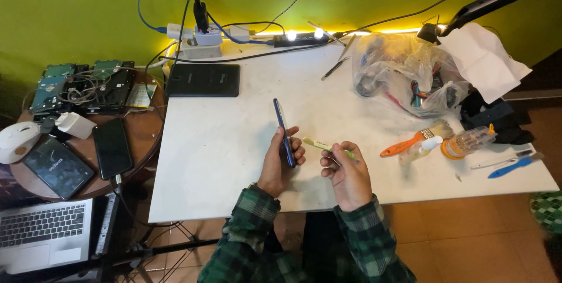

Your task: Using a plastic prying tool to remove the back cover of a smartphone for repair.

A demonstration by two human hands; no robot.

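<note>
Head view: left hand (280, 163) grasps phone (283, 130) edge-on; right hand (345, 173) grips pale pry tool (321, 145) alongside.

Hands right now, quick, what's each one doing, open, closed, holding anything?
Left hand: closed around a blue phone, held on edge above the white table.
Right hand: closed on a pale green pry tool, tip pointing toward the phone.

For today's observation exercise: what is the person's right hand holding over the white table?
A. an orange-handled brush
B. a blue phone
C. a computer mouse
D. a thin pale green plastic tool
D: the right hand grips a thin pale green plastic tool; the left hand holds the blue phone.
</note>
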